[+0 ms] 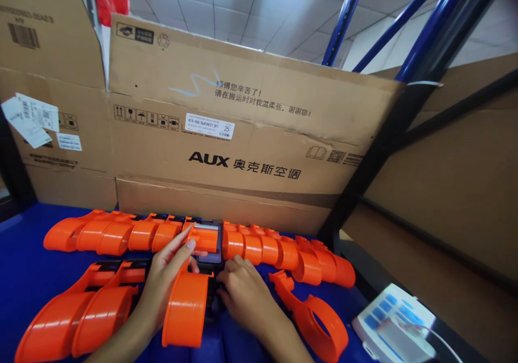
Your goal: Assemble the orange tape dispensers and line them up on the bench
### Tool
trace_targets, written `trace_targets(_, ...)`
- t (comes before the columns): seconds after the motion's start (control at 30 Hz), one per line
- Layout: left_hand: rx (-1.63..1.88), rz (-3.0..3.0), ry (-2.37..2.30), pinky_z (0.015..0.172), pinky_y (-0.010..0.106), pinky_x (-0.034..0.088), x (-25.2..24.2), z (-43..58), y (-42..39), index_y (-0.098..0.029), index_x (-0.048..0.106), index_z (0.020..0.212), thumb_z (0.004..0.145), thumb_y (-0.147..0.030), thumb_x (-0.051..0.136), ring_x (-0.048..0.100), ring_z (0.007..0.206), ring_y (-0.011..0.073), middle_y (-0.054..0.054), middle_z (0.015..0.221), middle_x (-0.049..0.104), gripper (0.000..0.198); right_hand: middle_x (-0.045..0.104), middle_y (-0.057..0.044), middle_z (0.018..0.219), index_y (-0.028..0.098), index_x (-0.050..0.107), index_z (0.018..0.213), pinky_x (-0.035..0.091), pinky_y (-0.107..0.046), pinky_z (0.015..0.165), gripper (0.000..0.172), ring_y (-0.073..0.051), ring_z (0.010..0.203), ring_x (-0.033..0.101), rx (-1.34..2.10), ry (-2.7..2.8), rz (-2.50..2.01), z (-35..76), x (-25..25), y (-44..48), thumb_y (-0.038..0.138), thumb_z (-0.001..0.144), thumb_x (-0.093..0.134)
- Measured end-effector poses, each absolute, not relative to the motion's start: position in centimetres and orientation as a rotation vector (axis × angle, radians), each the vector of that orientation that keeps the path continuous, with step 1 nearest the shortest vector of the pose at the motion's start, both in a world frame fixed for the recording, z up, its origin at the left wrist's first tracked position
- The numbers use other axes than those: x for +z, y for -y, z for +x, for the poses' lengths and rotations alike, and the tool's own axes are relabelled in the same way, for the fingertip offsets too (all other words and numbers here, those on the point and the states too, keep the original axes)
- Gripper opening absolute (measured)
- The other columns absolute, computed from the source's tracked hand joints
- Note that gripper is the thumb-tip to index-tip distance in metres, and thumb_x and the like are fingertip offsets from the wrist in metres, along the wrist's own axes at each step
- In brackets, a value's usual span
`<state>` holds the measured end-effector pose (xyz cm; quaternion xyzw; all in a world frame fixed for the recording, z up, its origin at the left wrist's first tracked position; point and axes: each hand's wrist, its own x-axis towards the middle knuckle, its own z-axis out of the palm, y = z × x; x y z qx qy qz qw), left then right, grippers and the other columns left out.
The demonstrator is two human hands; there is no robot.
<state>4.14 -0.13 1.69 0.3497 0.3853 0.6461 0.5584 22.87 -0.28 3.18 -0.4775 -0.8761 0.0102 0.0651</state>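
In front of me, my left hand [178,258] is wrapped round an orange plastic tape dispenser [186,312], its wide ring hanging down toward me. A toothed strip [206,226] shows at its upper end, beside the thumb and fingers. My right hand [240,287] is close by on the right, fingers curled in against a dark part [211,293] near the dispenser. What those fingers grip is hidden. Behind both hands stands a dark, flat, screen-like object [216,250], partly covered. Another orange dispenser [319,320] lies on its side to the right of my right hand.
Rows of similar orange dispensers [113,236] line the back of the blue table surface [20,266], with more at front left [60,320]. A white device with blue keys [394,325] and a cable sits at right. Cardboard panels [251,131] and a dark post [364,174] bound the table.
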Motion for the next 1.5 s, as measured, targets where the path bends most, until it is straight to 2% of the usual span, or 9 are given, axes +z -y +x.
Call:
trace_targets(0.23,1.541,0.879,-0.935,0.058,0.021,0.049,2.0,4.3,0.5,-0.015,0.06,0.134,0.08,-0.047,0.077,0.063,0.058,0.0129,0.004,0.076,0.077,0.065,0.068,-0.009,0.105,0.019,0.071,0.098,0.04,-0.037,0.095,0.016,-0.026,0.105,0.058,-0.004,2.645,-1.432,23.1,3.8,0.4,0.021,0.092,0.057)
trace_targets(0.33,1.539,0.868,-0.939,0.057,0.023,0.049,2.4,4.3,0.8,-0.016,0.062,0.135,0.077,-0.05,0.078,0.064,0.059,0.0153,0.003,0.071,0.076,0.069,0.068,-0.008,0.102,0.02,0.071,0.097,0.041,-0.036,0.094,0.014,-0.025,0.102,0.059,-0.017,2.612,-1.407,23.3,4.1,0.5,0.021,0.091,0.058)
trace_targets(0.43,1.54,0.862,-0.946,0.055,0.023,0.049,2.3,4.3,0.7,-0.016,0.064,0.133,0.075,-0.052,0.079,0.064,0.058,0.0164,0.003,0.067,0.075,0.07,0.068,-0.007,0.097,0.02,0.069,0.096,0.043,-0.035,0.088,0.011,-0.024,0.097,0.06,-0.038,2.514,-1.359,23.8,4.3,0.2,0.022,0.088,0.061)
trace_targets(0.53,1.544,0.886,-0.975,0.053,0.024,0.048,1.9,4.1,0.1,-0.016,0.063,0.134,0.073,-0.05,0.08,0.063,0.056,0.0157,0.006,0.075,0.078,0.072,0.068,-0.006,0.092,0.02,0.067,0.092,0.045,-0.033,0.079,0.008,-0.024,0.089,0.061,-0.101,2.354,-1.322,24.7,4.6,-0.5,0.02,0.084,0.064)
trace_targets(0.63,1.524,0.954,-1.004,0.058,0.025,0.049,1.5,4.0,-0.3,-0.018,0.062,0.136,0.077,-0.049,0.077,0.064,0.059,0.0155,0.005,0.077,0.078,0.068,0.066,-0.006,0.086,0.02,0.065,0.092,0.046,-0.034,0.075,0.007,-0.024,0.084,0.06,-0.182,2.153,-1.253,25.7,5.1,-0.9,0.019,0.085,0.061)
trace_targets(0.73,1.515,1.068,-1.013,0.067,0.025,0.049,1.5,4.3,0.0,-0.02,0.058,0.14,0.084,-0.047,0.072,0.064,0.064,0.0151,0.001,0.07,0.074,0.063,0.065,-0.006,0.084,0.02,0.062,0.095,0.047,-0.034,0.075,0.007,-0.024,0.084,0.061,-0.216,1.984,-1.16,26.2,5.5,-0.8,0.021,0.089,0.059)
trace_targets(0.83,1.494,1.159,-1.006,0.067,0.026,0.05,1.6,4.8,0.6,-0.02,0.054,0.142,0.087,-0.046,0.069,0.063,0.063,0.0152,0.0,0.074,0.073,0.063,0.066,-0.006,0.084,0.02,0.062,0.097,0.048,-0.035,0.075,0.007,-0.024,0.083,0.061,-0.214,1.973,-1.086,25.8,5.7,-0.4,0.023,0.09,0.06)
trace_targets(1.1,1.433,1.256,-1.02,0.067,0.03,0.05,1.1,5.4,0.9,-0.02,0.054,0.143,0.084,-0.046,0.073,0.061,0.065,0.0168,0.004,0.086,0.074,0.067,0.071,-0.009,0.091,0.019,0.064,0.1,0.051,-0.036,0.075,0.009,-0.024,0.084,0.065,-0.197,2.067,-1.003,24.6,4.8,-0.1,0.021,0.092,0.06)
trace_targets(1.5,1.445,1.245,-1.038,0.07,0.031,0.048,0.6,5.5,0.9,-0.023,0.062,0.138,0.081,-0.045,0.076,0.06,0.067,0.0173,-0.001,0.075,0.064,0.063,0.072,-0.009,0.092,0.02,0.065,0.104,0.053,-0.038,0.075,0.013,-0.024,0.084,0.066,-0.221,2.086,-0.97,24.8,4.8,-0.2,0.021,0.092,0.06)
